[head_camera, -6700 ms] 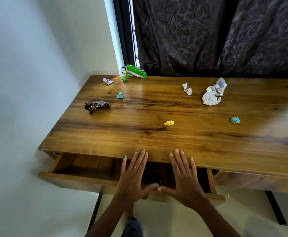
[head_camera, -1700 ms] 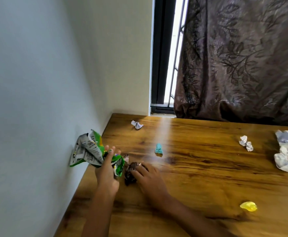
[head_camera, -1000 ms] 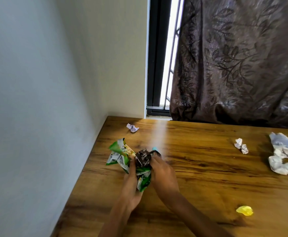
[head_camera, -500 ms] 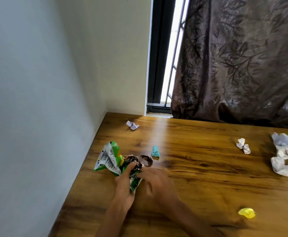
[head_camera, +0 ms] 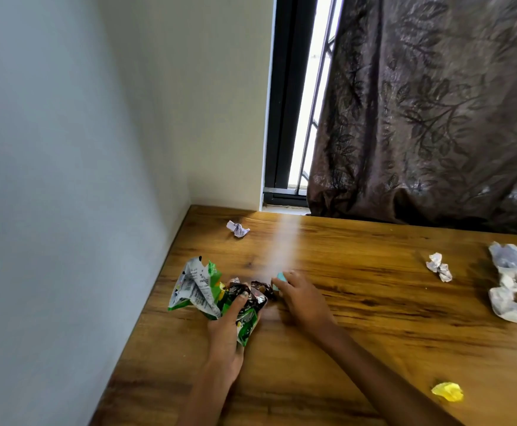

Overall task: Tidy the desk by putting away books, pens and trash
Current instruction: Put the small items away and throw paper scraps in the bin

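Observation:
My left hand [head_camera: 225, 332] is shut on a crumpled green and white wrapper [head_camera: 197, 289] together with a dark brown wrapper [head_camera: 252, 295], just above the wooden desk [head_camera: 358, 333] near its left edge. My right hand [head_camera: 303, 299] lies on the desk beside them, its fingers closing over a small teal paper scrap [head_camera: 280, 277]. Whether it has hold of the scrap is hard to tell. More trash lies about: a small white wad [head_camera: 237, 229] at the back, another small white wad [head_camera: 439, 266], a large crumpled white paper [head_camera: 513, 282] and a yellow scrap [head_camera: 447, 392].
A white wall [head_camera: 66, 179] runs along the desk's left edge. A dark patterned curtain [head_camera: 435, 112] and a window frame [head_camera: 284, 103] stand behind the desk.
My left hand has taken the brown wrapper in with the green one. My right hand has let it go and reached forward onto the teal scrap.

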The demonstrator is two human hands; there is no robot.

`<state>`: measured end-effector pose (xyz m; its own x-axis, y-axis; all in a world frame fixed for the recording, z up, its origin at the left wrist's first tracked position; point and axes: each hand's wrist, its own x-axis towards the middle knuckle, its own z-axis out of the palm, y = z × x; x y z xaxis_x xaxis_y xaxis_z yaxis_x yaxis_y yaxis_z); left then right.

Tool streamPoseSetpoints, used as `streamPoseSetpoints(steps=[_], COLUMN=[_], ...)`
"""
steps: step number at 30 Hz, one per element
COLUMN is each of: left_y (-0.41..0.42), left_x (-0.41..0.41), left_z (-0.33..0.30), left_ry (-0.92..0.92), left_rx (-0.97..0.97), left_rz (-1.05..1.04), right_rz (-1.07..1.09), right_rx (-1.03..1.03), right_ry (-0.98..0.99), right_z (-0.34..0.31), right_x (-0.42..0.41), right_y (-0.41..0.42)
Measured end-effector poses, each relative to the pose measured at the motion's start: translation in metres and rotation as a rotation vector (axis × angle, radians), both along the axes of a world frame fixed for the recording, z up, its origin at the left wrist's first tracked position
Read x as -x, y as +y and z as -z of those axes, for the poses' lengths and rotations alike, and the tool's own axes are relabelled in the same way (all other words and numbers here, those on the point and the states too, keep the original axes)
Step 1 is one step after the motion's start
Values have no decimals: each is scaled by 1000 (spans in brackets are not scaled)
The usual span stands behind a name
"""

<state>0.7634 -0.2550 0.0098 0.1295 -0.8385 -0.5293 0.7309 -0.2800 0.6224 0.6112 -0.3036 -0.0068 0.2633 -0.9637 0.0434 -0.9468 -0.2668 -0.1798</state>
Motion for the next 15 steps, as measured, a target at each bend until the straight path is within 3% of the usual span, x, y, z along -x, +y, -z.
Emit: streamPoseSetpoints(steps=[5,10,15], left_y=[3,10,28], left_x=[0,1,27], left_z=[-1,-3,-6], left_ry=[-21,-16,-2], left_rx=[2,14,90], left_rz=[33,137,364], right_rz=[31,289,231], right_rx=[142,219,308], right_ry=[-122,-543,-688], right_z=[4,-19,-50], right_x=[13,21,10], right_y=[23,47,72])
